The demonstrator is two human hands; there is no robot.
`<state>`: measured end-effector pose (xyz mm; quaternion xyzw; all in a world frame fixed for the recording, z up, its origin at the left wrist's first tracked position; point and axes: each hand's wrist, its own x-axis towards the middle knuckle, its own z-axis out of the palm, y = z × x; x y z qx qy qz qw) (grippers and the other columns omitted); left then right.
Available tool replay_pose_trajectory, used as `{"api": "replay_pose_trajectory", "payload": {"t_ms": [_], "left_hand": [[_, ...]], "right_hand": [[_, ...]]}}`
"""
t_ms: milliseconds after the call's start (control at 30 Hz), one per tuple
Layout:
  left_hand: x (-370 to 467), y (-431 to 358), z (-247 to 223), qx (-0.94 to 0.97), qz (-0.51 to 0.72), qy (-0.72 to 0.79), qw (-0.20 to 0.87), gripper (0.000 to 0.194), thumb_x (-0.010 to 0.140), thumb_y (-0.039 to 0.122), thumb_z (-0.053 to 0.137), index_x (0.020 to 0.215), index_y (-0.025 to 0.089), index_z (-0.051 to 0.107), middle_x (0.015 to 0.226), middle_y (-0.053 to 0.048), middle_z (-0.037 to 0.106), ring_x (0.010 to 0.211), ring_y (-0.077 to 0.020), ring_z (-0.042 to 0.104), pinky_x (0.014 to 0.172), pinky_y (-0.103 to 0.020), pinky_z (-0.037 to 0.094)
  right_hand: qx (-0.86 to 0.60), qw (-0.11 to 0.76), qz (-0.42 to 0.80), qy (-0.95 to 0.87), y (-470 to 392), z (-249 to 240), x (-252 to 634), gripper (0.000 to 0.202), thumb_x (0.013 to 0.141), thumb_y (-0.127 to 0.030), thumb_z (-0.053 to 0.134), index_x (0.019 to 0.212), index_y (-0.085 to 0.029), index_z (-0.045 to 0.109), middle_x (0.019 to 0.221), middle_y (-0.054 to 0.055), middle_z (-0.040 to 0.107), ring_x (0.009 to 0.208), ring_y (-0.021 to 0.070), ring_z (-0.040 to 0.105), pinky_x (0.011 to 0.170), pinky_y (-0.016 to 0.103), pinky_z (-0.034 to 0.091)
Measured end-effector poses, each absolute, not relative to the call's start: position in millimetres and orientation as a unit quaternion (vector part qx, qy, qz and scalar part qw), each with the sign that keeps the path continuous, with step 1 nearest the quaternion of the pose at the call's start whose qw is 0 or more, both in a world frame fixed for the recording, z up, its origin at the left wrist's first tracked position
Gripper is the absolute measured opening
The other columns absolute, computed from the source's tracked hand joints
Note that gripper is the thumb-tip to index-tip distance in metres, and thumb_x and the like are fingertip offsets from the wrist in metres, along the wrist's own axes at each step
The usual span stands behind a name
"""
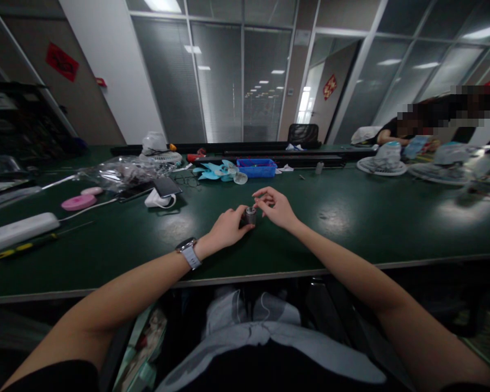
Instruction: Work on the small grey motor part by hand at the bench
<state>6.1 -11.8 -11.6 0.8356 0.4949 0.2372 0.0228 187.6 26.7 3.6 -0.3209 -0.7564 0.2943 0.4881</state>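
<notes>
My left hand [230,227] is wrapped round a small grey metal cylinder [251,215], which stands upright on the green table. The cylinder looks like a small motor, with some fine detail on its top. Just to its right and slightly above, my right hand [278,209] has thumb and index finger pinched close to the cylinder's upper rim. Whatever lies between those fingertips is too small to make out. A watch [188,252] with a light strap is on my left wrist.
Beyond my hands lie a blue tray [256,168], light-blue fan blades [216,170] and another grey cylinder [319,167]. Leftward are a phone [167,187], plastic bags [122,171], a power strip [20,231] and a screwdriver [22,249]. A person works far right, near white fan parts [381,160].
</notes>
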Motion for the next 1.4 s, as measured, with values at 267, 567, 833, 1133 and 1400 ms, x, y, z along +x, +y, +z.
{"api": "replay_pose_trajectory", "payload": {"t_ms": [267,567,833,1133,1400], "left_hand": [[5.1,-9.5,-14.6,0.838,0.243,0.487,0.023,0.045,0.084,0.037,0.062,0.123,0.02,0.048,0.099,-0.009,0.067,0.091,-0.0261,0.062,0.076,-0.035,0.05],[4.6,-10.1,-14.4,0.839,0.245,0.485,0.024,0.042,0.084,0.035,0.063,0.12,0.019,0.048,0.099,-0.009,0.067,0.09,-0.0262,0.063,0.076,-0.036,0.05],[5.0,-9.1,-15.4,0.835,0.251,0.488,0.027,0.041,0.083,0.035,0.063,0.118,0.018,0.049,0.097,-0.009,0.066,0.089,-0.0263,0.064,0.075,-0.036,0.05],[3.9,-6.6,-19.5,0.833,0.278,0.476,0.05,0.048,0.083,0.033,0.064,0.124,0.018,0.043,0.102,-0.009,0.068,0.096,-0.026,0.065,0.081,-0.037,0.051],[3.8,-6.1,-21.0,0.831,0.286,0.474,0.06,0.048,0.083,0.033,0.064,0.123,0.018,0.042,0.101,-0.009,0.068,0.095,-0.0264,0.066,0.079,-0.037,0.051]], "right_hand": [[-0.312,0.473,0.325,-0.757,25.6,3.5,186.9,0.023,0.083,-0.032,0.061,0.101,-0.018,0.058,0.078,0.003,0.069,0.068,0.015,0.067,0.047,0.02,0.052],[-0.299,0.45,0.358,-0.762,27.1,2.3,186.4,0.024,0.082,-0.031,0.063,0.102,-0.019,0.058,0.086,0.003,0.069,0.066,0.0124,0.065,0.048,0.02,0.053],[-0.289,0.453,0.39,-0.748,29.1,1.2,185.6,0.024,0.082,-0.032,0.064,0.101,-0.019,0.058,0.089,0.004,0.071,0.071,0.0139,0.067,0.049,0.02,0.053],[-0.272,0.448,0.42,-0.741,30.7,-0.3,184.9,0.023,0.081,-0.032,0.064,0.099,-0.018,0.058,0.092,0.006,0.073,0.075,0.0153,0.068,0.05,0.02,0.053],[-0.266,0.436,0.431,-0.744,30.3,1.1,183.8,0.023,0.081,-0.031,0.065,0.098,-0.017,0.058,0.095,0.008,0.073,0.076,0.0146,0.068,0.05,0.018,0.052]]}}
